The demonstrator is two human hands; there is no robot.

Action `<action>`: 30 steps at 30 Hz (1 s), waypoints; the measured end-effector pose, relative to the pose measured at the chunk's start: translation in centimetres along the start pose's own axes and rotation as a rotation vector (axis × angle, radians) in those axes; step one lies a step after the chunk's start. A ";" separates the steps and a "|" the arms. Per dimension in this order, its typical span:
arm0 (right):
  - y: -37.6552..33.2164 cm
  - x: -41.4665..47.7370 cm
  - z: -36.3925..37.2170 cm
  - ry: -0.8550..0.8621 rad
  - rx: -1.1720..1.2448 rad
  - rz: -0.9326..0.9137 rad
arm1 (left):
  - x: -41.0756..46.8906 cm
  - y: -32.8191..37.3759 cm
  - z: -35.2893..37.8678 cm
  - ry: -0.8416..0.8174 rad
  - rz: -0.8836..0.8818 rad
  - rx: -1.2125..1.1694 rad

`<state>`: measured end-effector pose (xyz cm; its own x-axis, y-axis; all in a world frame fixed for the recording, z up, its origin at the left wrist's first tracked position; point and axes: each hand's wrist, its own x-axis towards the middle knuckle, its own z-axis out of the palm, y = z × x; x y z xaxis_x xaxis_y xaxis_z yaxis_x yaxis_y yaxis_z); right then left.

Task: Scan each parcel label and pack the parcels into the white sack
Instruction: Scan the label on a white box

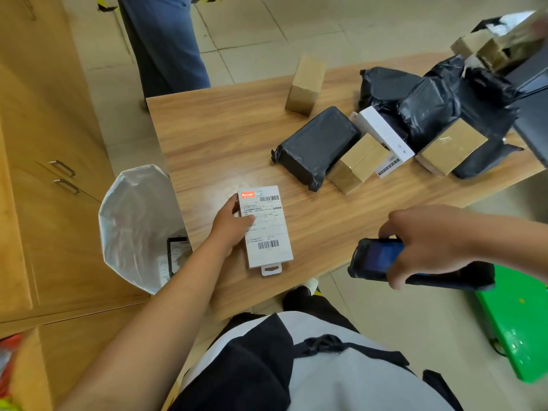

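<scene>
Head: left hand (234, 225) around parcel (271, 229)

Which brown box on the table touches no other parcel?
The upright box at the table's far edge; the others are wedged among black bags in the pile.

The labelled parcel (268, 229) lay on the worktop (222, 137), close to its near edge. The sack (133, 221) stood beside the worktop at the parcel's 9 o'clock, the scanner (376, 258) at 3 o'clock, the parcel heap (415, 126) at 1 o'clock.
</scene>
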<state>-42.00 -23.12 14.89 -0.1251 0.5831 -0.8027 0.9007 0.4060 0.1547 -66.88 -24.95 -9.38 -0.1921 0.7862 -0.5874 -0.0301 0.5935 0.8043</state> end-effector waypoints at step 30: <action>-8.6 3.5 5.0 0.388 1.280 -0.161 | -9.7 -5.7 -3.0 0.198 0.062 1.098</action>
<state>-48.12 -28.11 7.80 -0.1829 0.8377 -0.5146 0.5913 -0.3244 -0.7383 -67.82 -36.44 -7.97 -0.3185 0.8367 -0.4455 0.8491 0.4608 0.2584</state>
